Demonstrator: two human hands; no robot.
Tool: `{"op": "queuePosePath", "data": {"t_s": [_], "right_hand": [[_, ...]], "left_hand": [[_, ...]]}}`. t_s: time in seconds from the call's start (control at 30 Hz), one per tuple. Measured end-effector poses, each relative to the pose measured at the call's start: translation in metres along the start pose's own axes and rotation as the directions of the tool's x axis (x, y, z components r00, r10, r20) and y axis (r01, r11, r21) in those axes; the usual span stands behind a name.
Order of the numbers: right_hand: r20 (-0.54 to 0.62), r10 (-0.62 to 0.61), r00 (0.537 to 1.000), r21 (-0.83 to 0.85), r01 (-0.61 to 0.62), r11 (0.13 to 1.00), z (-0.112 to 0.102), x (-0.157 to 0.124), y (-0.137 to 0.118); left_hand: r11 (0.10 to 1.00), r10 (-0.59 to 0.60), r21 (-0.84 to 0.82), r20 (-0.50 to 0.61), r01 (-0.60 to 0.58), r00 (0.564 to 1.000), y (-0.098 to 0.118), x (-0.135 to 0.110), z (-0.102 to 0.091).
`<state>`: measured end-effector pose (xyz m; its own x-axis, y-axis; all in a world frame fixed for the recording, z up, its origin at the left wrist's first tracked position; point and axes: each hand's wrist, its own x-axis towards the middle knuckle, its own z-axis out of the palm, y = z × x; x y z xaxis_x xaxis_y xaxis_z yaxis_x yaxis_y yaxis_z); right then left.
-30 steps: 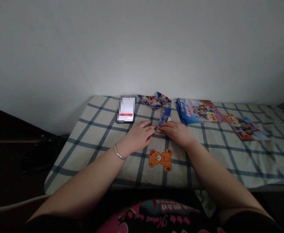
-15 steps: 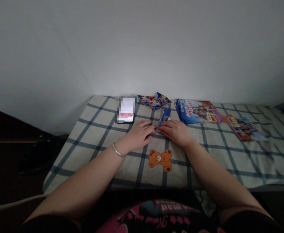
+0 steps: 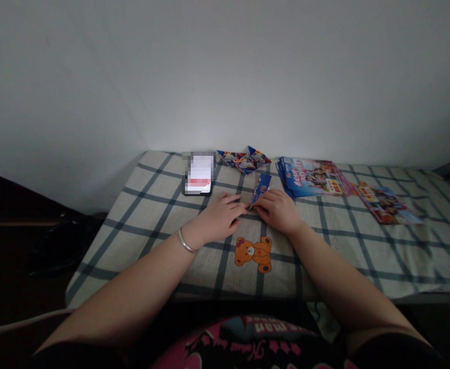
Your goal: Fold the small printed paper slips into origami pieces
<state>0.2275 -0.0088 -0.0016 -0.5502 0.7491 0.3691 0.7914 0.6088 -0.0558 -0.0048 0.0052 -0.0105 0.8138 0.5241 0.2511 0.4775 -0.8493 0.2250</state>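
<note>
A small strip of folded blue printed paper (image 3: 261, 187) lies slanted on the checked cloth between my hands. My right hand (image 3: 281, 210) has its fingers closed on the paper's lower right edge, and part of the paper is hidden under them. My left hand (image 3: 221, 217), with a silver bangle on the wrist, lies with its fingers stretched out and apart. Its forefinger tip is at the paper's lower end. Behind the strip, against the wall, sit several folded paper triangles (image 3: 244, 161).
A phone (image 3: 200, 174) with a lit, blurred screen lies left of the triangles. To the right is a stack of printed flyers (image 3: 313, 177), with another flyer (image 3: 390, 204) beyond it. The checked tablecloth (image 3: 163, 205) bears a teddy bear print (image 3: 253, 253). A wall (image 3: 225, 77) rises behind.
My right fingers have curled a little more at the strip's lower edge. My left hand has shifted only slightly, and the other things stay where they were.
</note>
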Motion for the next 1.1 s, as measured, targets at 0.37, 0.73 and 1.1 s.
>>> {"op": "queuePosePath", "data": {"t_s": [0.37, 0.73, 1.1], "right_hand": [[-0.033, 0.104, 0.994, -0.023, -0.104, 0.994, 0.006, 0.008, -0.002], [-0.002, 0.196, 0.981, -0.008, -0.196, 0.981, 0.009, 0.009, -0.004], [-0.037, 0.334, 0.942, 0.046, -0.332, 0.942, 0.014, 0.005, 0.003]], "left_hand": [[0.999, -0.025, 0.033, -0.043, 0.027, 0.999, 0.012, 0.0, -0.004], [0.993, -0.049, 0.107, -0.035, 0.053, 0.998, 0.022, 0.006, -0.004], [0.976, -0.051, 0.211, -0.062, 0.063, 0.997, 0.028, 0.008, 0.001]]}}
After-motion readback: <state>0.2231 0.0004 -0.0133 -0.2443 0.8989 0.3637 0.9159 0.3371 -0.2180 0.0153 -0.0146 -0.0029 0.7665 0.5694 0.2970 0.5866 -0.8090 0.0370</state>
